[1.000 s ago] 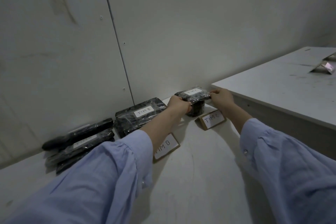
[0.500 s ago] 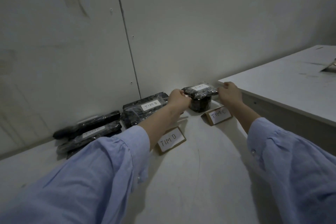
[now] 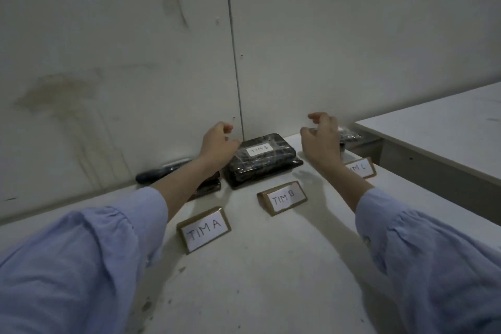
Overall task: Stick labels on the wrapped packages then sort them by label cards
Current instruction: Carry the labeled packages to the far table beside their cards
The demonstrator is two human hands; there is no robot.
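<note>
Black wrapped packages (image 3: 261, 161) lie flat behind cards TIM A (image 3: 204, 230), TIM B (image 3: 282, 198).

sleeves (image 3: 81, 266): light blue, loose | cuffs: gathered, buttoned | forearms: bare

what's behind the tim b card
Behind the TIM B card sits a stack of black wrapped packages, the top one labelled TIM B. How many lie in the stack is unclear, since the lower ones are mostly covered.

Packages (image 3: 261, 161): black wrap, white labels (image 3: 259, 150). Cards (image 3: 283, 198): brown border, white face, black lettering. Sleeves (image 3: 81, 266): light blue. Table (image 3: 257, 279): white. Wall (image 3: 325, 35): off-white, stained.
</note>
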